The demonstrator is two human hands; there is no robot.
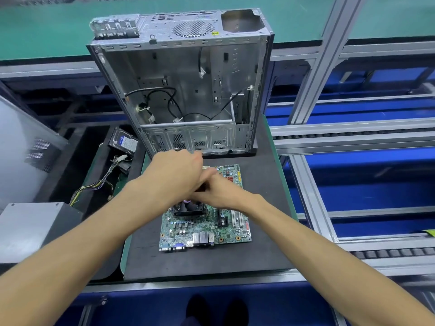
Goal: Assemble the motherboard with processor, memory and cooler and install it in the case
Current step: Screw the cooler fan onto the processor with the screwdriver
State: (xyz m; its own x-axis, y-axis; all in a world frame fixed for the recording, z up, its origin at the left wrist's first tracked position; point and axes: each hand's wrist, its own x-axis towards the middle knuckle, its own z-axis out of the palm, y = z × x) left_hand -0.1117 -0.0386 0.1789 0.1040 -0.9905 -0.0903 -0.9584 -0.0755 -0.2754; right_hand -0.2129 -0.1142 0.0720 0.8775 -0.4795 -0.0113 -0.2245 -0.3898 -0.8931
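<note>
A green motherboard lies flat on a black foam mat. A black cooler with a fan sits on the board, half hidden under my hands. My left hand hovers over the board's far half with fingers curled, knuckles up. My right hand crosses beneath it over the cooler, its fingers hidden by the left hand. What either hand holds is out of sight. The open metal case stands just beyond the mat, its inside facing me, with loose black cables within.
A hard drive and a bundle of power cables lie in a dark tray at left. A grey power supply box sits at the near left. Conveyor rails and aluminium frame posts run along the right.
</note>
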